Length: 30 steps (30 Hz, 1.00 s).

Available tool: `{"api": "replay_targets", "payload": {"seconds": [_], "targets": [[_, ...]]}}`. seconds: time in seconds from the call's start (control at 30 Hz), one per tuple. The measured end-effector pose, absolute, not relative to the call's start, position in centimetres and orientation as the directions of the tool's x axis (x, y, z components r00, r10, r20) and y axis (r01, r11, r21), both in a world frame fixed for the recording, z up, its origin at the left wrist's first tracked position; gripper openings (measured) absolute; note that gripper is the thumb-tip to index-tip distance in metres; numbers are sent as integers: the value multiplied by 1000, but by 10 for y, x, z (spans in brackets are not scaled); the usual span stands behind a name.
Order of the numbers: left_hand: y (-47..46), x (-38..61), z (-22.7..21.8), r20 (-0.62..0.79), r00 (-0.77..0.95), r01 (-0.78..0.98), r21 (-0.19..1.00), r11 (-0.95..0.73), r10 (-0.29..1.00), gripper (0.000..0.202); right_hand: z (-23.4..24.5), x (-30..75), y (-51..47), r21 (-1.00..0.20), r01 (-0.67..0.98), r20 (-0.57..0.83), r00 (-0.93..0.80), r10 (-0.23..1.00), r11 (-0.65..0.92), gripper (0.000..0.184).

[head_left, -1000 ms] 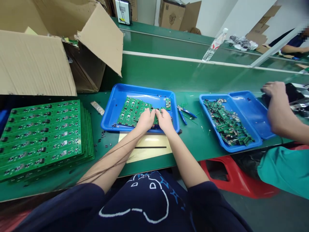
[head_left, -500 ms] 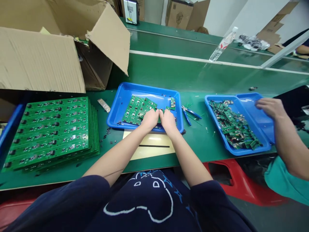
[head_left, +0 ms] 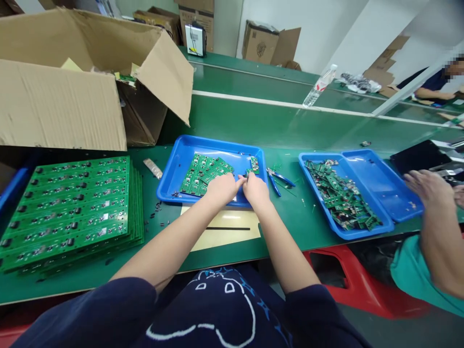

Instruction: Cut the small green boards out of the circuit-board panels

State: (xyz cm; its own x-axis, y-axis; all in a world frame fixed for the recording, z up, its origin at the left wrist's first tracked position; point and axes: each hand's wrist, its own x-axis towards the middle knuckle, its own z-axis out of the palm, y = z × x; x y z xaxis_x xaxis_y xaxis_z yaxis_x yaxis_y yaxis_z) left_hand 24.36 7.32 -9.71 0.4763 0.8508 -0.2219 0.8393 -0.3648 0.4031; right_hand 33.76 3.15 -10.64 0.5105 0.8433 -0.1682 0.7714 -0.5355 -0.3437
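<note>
My left hand (head_left: 222,188) is closed at the edge of a green circuit board panel (head_left: 214,166), its thumb pointing at the other hand. The panel lies at a slant over another circuit board panel (head_left: 192,176) in a blue tray (head_left: 168,186). Close beside it, my right hand (head_left: 255,189) is pinched on a small circuit board (head_left: 248,172), mostly hidden by the fingers. A small loose board (head_left: 255,164) lies at the tray's right end. Blue-handled cutters (head_left: 278,180) lie open just right of the tray.
A stack of circuit board panels (head_left: 72,208) stands left, below a large cardboard box (head_left: 61,104). Small dark parts lie near the tray. At right, another blue tray (head_left: 335,232) holds many small boards, with a co-worker's hand (head_left: 427,186) beside it. A water bottle (head_left: 319,87) stands behind.
My hands have parted slightly, the right turning with the small board. The whole view has shifted down and a little left. The co-worker's hand has moved toward the right tray's near end.
</note>
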Motion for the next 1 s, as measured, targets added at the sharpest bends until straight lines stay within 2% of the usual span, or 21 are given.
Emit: {"api": "replay_targets", "payload": {"seconds": [0.1, 0.17, 0.3, 0.4, 0.47, 0.6, 0.67, 0.77, 0.83, 0.93, 1.0], "targets": [[77, 234, -79, -214, 515, 830, 364, -422, 830, 59, -95, 344, 24, -284, 802, -165, 499, 851, -525, 42], [83, 224, -69, -180, 501, 848, 296, -439, 846, 56, -90, 349, 18, -266, 803, -151, 511, 846, -533, 40], [96, 204, -66, -87, 396, 917, 98, -388, 914, 52, -90, 358, 13, -301, 789, -111, 529, 841, -536, 33], [102, 198, -76, -84, 377, 925, 87, -370, 922, 56, -96, 362, 18, -362, 797, -49, 502, 863, -484, 29], [106, 197, -85, -79, 376, 914, 198, -355, 923, 50, -100, 362, 25, -428, 801, 6, 466, 885, -419, 27], [118, 195, -97, -131, 400, 790, 551, -269, 907, 26, -107, 355, 45, -525, 778, 18, 416, 909, -346, 29], [124, 192, -98, -142, 453, 725, 634, -270, 880, 19, -109, 352, 54, -542, 792, 77, 379, 922, -280, 35], [127, 188, -95, -148, 529, 636, 721, -275, 835, 20, -111, 353, 65, -585, 803, 198, 277, 940, -114, 38], [126, 187, -93, -138, 535, 549, 806, -220, 833, 21, -113, 356, 72, -666, 744, 168, 222, 961, -55, 30], [119, 190, -95, -104, 479, 263, 964, -30, 872, 36, -119, 355, 78, -830, 551, 84, 276, 958, -86, 32], [114, 193, -100, -91, 423, 155, 988, 27, 902, 46, -123, 351, 79, -882, 456, 55, 348, 936, -118, 32]]}}
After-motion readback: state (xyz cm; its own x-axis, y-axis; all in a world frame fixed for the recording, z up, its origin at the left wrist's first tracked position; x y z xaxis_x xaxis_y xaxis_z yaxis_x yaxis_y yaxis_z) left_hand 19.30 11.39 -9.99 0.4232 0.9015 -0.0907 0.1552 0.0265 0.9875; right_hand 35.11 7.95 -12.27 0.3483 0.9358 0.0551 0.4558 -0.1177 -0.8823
